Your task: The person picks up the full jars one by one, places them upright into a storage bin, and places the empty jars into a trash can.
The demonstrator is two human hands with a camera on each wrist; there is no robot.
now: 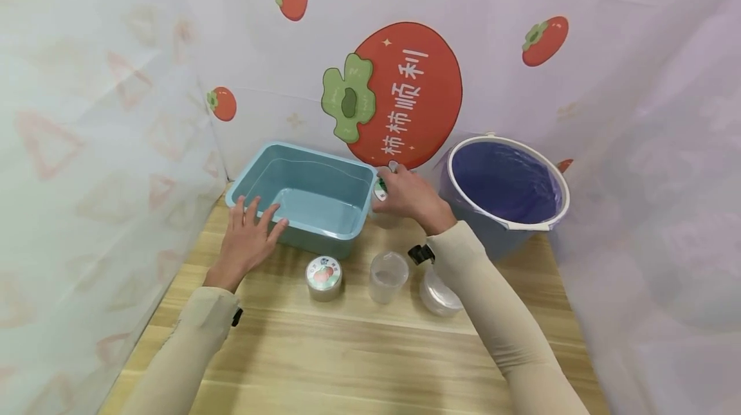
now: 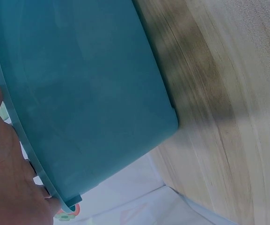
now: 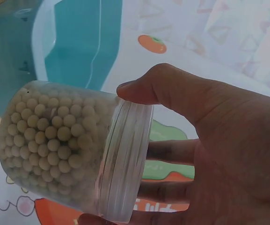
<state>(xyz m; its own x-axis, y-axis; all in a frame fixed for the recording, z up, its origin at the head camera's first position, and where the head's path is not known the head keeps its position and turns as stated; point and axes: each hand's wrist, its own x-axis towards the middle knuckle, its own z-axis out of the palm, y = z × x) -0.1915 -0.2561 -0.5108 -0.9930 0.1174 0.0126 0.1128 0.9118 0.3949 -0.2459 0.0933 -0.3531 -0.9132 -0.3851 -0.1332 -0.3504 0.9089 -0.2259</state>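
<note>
My right hand [image 1: 412, 199] grips a clear plastic jar [image 3: 55, 140] full of small beige balls, its thumb and fingers round the screw lid [image 3: 127, 159]. In the head view the jar is mostly behind the hand, just right of the light-blue basin [image 1: 312, 238]. My left hand [image 1: 249, 235] lies at the basin's near left rim, fingers spread over the edge and extended. From the left wrist, the outer wall of the basin [image 2: 88, 93] fills much of the view, with the hand along its rim.
In front of the basin stand a small round tub with a printed lid [image 1: 324, 275], a clear cup [image 1: 388, 278] and a clear round container [image 1: 437, 296] partly behind my right sleeve. A bucket [image 1: 492, 235] with a purple liner stands at the back right. Printed cloth hangs around the wooden table [image 1: 324, 363].
</note>
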